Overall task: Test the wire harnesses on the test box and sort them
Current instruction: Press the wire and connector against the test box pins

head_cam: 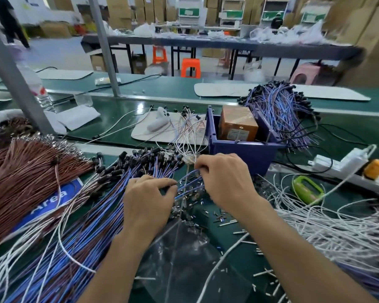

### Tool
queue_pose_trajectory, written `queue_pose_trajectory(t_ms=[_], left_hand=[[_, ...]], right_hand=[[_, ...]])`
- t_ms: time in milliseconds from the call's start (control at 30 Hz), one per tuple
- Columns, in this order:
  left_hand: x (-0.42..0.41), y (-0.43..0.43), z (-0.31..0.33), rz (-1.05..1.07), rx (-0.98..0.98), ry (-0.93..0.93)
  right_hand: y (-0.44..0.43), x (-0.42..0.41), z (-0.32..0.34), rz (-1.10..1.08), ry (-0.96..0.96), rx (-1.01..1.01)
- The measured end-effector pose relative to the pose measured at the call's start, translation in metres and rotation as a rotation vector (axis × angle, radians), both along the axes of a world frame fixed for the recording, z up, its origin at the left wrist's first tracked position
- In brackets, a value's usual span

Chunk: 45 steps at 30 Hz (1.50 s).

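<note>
On the green worktop [116,119], a big loose heap of blue and purple wire harnesses [92,217] tipped with small black connectors lay fanned out in front of the person, running from the lower left up towards the middle. The left hand [148,201] lay on top of this heap with its fingers curled down over a bunch of the strands, gripping them. Just beside it, the right hand [225,182] had its fingers bent and pinched a few thin blue strands of the same heap near their bare ends. Under both forearms spread a crumpled clear plastic bag [184,263], with short cut bits of wire scattered around it. A thick bundle of brown wires [24,173] filled the left side, and a tangle of white wires [328,235] the right. Behind the hands stood a dark blue plastic bin [245,150] holding an orange-brown rectangular box [237,122]. A second heap of blue and purple harnesses [280,110] lay behind the bin. A green handled tool [307,190] and a white power strip [337,165] lay to the right.
</note>
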<state>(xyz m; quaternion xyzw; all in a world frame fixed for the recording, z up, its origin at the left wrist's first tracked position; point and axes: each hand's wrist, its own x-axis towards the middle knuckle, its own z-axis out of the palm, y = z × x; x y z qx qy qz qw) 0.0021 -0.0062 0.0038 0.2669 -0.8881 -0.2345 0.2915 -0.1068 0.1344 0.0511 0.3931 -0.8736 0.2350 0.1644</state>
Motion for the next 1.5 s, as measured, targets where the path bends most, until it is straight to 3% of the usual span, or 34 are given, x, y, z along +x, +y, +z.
queue_pose_trajectory(t_ms=[67, 133, 233, 300, 633, 867, 1033, 1133, 1267, 1500], left_hand=[[0.003, 0.002, 0.005, -0.068, 0.173, 0.068], [0.006, 0.006, 0.009, -0.155, 0.331, 0.158], [0.009, 0.026, 0.022, -0.325, 0.488, 0.250], [0.005, 0.050, 0.028, -0.447, 0.504, 0.196], [-0.033, 0.128, 0.041, -0.773, 0.407, -0.226], [-0.054, 0.115, 0.057, -0.775, 0.216, -0.457], [-0.064, 0.130, 0.058, -0.782, 0.329, -0.326], [-0.064, 0.170, 0.057, -0.857, 0.432, -0.243], [-0.068, 0.199, 0.050, -0.897, 0.575, -0.116], [-0.071, 0.207, 0.043, -0.803, 0.919, 0.065]], right_hand=[[0.015, 0.003, 0.006, -0.051, -0.088, -0.061], [0.037, 0.005, 0.012, -0.055, -0.313, -0.279], [0.070, 0.019, 0.019, 0.119, -0.993, -0.919], [0.083, 0.030, 0.016, 0.196, -1.243, -1.177], [0.190, 0.019, 0.001, -0.151, -1.276, -1.743], [0.271, 0.019, -0.003, -0.397, -0.937, -1.386], [0.291, 0.029, 0.000, -0.474, -0.738, -0.719], [0.278, 0.036, 0.004, -0.374, -0.762, -0.423], [0.253, 0.043, 0.007, -0.225, -0.753, -0.349], [0.251, 0.042, 0.005, -0.288, -0.782, -0.602]])
